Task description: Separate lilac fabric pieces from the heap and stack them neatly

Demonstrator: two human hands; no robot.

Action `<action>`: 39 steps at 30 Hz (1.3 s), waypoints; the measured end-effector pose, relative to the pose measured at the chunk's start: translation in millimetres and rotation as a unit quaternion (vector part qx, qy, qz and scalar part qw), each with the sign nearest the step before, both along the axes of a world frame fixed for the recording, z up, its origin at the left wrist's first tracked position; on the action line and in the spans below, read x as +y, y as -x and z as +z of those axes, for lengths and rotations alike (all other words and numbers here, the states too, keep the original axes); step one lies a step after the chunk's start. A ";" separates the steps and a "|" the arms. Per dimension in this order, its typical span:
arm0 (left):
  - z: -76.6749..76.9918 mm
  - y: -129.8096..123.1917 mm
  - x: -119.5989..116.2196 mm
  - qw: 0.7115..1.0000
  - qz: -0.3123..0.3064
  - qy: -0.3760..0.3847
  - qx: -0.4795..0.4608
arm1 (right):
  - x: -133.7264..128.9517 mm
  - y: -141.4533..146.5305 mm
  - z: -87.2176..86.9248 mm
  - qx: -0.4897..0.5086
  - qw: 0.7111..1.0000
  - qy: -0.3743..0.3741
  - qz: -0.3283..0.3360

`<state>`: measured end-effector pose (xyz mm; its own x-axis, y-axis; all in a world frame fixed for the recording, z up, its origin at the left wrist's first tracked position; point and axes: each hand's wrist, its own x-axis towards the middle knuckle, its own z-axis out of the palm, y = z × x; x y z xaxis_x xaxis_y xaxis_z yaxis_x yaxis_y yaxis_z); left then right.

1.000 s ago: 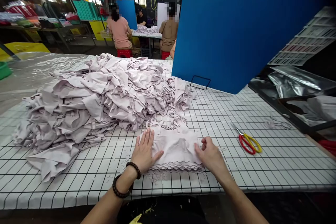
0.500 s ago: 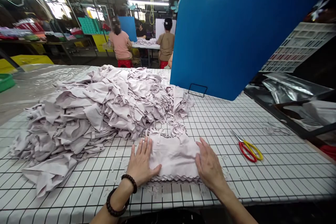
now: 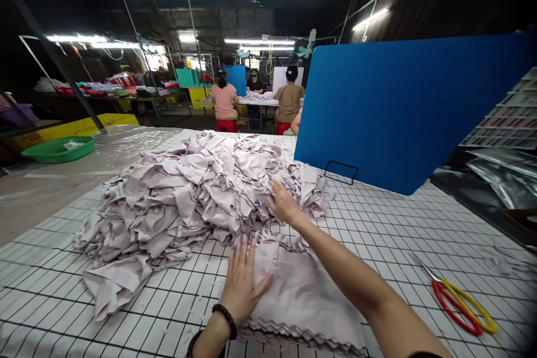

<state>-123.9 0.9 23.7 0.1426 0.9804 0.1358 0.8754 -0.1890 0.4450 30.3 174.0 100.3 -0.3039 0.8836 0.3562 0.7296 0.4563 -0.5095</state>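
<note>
A neat stack of pale lilac fabric pieces with zigzag-cut edges lies in front of me. My left hand rests on its left side, palm down with fingers spread. My right hand is stretched out over the near right side of a large loose heap of the same pale fabric. Its fingers are apart and hold nothing; whether the fingertips touch the cloth I cannot tell. My right forearm crosses above the stack and hides part of it.
Scissors with red and yellow handles lie at the right on the grid-patterned tabletop. A large blue board stands upright behind, by a black wire stand. A green basin is at the left. Several people sit at a far table.
My right hand has left the right edge of the stack and reached forward to the heap. My left hand stays on the stack. The view has tilted up and turned left.
</note>
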 end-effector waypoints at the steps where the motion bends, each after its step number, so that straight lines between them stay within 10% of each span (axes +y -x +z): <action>1: 7.5 -0.7 2.9 1.000 0.002 -0.005 -0.026 | 14.2 15.4 -1.6 0.001 1.000 0.014 0.006; 5: 32.4 -0.3 16.4 0.987 -0.014 -0.012 -0.162 | 39.8 23.9 -4.0 0.028 0.998 0.051 0.005; 9: 38.1 -4.0 46.7 0.956 -0.024 -0.019 -0.292 | 38.4 -45.2 1.8 0.142 0.985 0.089 -0.035; 17: 42.8 -64.3 150.4 0.954 -0.059 -0.145 -0.257 | 2.8 -151.4 7.8 0.519 0.804 0.289 0.037; 21: 49.5 -92.9 173.5 0.971 -0.091 -0.098 -0.199 | -9.8 -155.9 19.4 0.555 0.775 0.292 0.081; 26: 58.9 -94.9 184.8 0.970 -0.140 -0.035 -0.196 | -12.5 -163.9 42.2 0.544 0.799 0.246 0.071; 31: 75.7 -68.9 190.0 0.957 -0.182 0.051 -0.221 | -1.6 -173.8 49.9 0.355 0.918 0.180 -0.012; 35: 96.5 -46.0 193.0 0.882 -0.220 0.189 -0.371 | 18.2 -178.5 59.7 0.180 0.978 0.068 -0.079; 39: 118.2 -32.2 197.3 0.834 -0.225 0.206 -0.460 | 38.1 -181.6 81.6 0.217 0.971 0.012 -0.096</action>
